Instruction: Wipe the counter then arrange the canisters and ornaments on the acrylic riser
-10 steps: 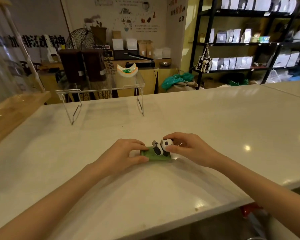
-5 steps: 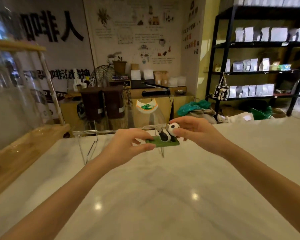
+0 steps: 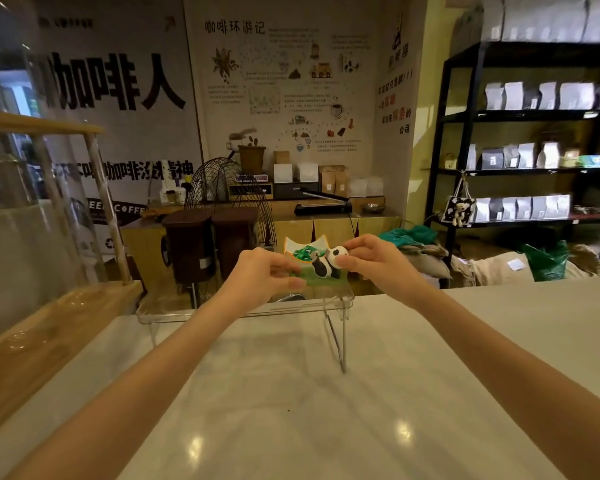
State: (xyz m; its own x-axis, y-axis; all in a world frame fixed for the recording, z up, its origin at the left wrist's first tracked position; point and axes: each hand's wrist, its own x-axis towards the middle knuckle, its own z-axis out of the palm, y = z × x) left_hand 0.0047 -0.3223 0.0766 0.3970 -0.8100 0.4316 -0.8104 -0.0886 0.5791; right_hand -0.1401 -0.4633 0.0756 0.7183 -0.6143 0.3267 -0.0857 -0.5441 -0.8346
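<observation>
A small panda ornament (image 3: pixel 327 263) lies on a flat green base. My left hand (image 3: pixel 257 275) pinches the left end of that base and my right hand (image 3: pixel 374 259) grips the panda's white head. Both hold it over the top of the clear acrylic riser (image 3: pixel 340 299), which stands on the white marble counter (image 3: pixel 291 410). Whether the base touches the riser top I cannot tell. A white dish ornament with green pieces (image 3: pixel 303 250) sits at the back of the riser, just behind the panda.
A wooden shelf with a large glass dome (image 3: pixel 25 237) stands at the left edge of the counter. Two dark brown canisters (image 3: pixel 208 244) and a wire fan guard show behind the riser. Black shelving with pouches (image 3: pixel 534 150) fills the right.
Both hands lifted the panda ornament from the near counter and carried it forward to above the riser. My view tilted up and moved closer to the riser.
</observation>
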